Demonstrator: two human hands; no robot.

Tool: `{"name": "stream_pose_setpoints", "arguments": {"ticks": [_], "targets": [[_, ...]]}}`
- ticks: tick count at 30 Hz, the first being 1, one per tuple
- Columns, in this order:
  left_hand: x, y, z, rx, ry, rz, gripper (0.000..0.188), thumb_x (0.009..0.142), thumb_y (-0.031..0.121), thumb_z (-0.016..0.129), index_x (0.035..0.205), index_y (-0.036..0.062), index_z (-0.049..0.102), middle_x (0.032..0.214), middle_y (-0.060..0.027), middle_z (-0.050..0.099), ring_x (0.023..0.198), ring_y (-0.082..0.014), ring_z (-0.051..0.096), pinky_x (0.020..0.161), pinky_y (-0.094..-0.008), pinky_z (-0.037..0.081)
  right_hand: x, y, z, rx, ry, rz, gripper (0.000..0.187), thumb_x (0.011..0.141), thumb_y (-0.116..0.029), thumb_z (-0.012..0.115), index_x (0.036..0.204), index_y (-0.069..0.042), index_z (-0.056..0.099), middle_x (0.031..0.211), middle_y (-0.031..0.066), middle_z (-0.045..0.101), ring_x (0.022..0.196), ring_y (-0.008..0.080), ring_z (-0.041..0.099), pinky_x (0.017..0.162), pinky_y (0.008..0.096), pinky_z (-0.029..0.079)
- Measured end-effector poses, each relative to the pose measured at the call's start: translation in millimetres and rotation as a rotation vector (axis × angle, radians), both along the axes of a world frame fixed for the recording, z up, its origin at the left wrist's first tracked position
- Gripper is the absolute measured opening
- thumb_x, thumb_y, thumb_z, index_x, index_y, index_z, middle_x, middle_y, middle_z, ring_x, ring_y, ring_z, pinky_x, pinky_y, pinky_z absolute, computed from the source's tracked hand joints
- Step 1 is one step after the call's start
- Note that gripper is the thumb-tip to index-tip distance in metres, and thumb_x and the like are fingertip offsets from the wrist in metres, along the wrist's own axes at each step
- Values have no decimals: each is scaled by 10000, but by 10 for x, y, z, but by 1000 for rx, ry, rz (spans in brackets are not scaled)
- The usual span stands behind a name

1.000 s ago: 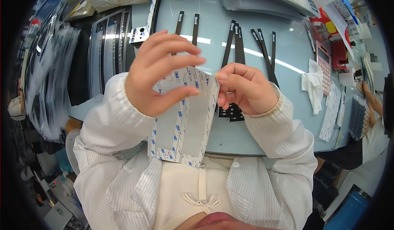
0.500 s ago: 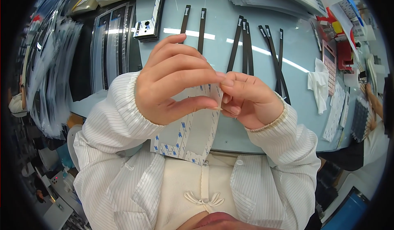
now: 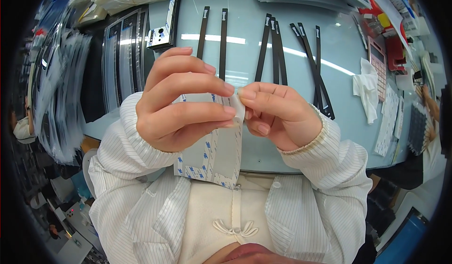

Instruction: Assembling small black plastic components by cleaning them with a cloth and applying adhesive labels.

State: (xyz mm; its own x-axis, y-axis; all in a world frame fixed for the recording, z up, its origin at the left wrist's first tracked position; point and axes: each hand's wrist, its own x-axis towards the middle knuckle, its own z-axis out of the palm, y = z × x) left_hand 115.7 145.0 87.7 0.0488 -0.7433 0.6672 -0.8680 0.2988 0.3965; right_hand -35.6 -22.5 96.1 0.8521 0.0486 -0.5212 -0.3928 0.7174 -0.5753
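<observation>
Before my chest hangs a pale, translucent sheet with white adhesive-tape strips printed in blue along its edges. My right hand pinches its upper right corner between thumb and curled fingers. My left hand is in front of the sheet, its thumb and index finger closed together at the right-hand strip. The other left fingers are spread and bent above. Part of the sheet is hidden behind the left hand, and the exact contact of the fingertips is hard to see.
Several slim black strips lie on the glass-topped table. Clear plastic pieces lie at left, near a hanging bundle of film. At right are a crumpled white tissue, a pink calculator and printed tape sheets.
My left hand has shifted left, away from the right fingertips, and its thumb and index finger have come together. The right hand still pinches the corner, slightly further left. The view has shifted slightly.
</observation>
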Motion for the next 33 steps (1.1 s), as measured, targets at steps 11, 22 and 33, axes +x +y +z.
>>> {"name": "stream_pose_setpoints", "arguments": {"ticks": [11,22,33], "targets": [[-24,189,161,-49,28,119,211,711,257,833,892,236,724,977,39,673,1041,-208,564,1062,-452,370,183,-388,-451,-1323,-226,-287,133,867,-135,689,851,-6,657,689,-5,605,534,73,489,487,228,388],[-127,191,380,-112,-176,135,188,830,356,723,918,197,673,934,-43,650,1042,-295,574,1032,-528,384,179,-684,-450,-1964,-272,-372,161,822,-163,740,883,-20,695,722,52,641,548,105,501,510,239,392],[-79,-304,408,-79,2,-16,247,665,-9,813,881,47,709,956,-86,694,995,-288,601,849,-380,481,-368,121,-121,-1480,-374,-189,304,730,-38,810,1007,-24,685,780,2,604,521,27,396,465,192,287]]}}
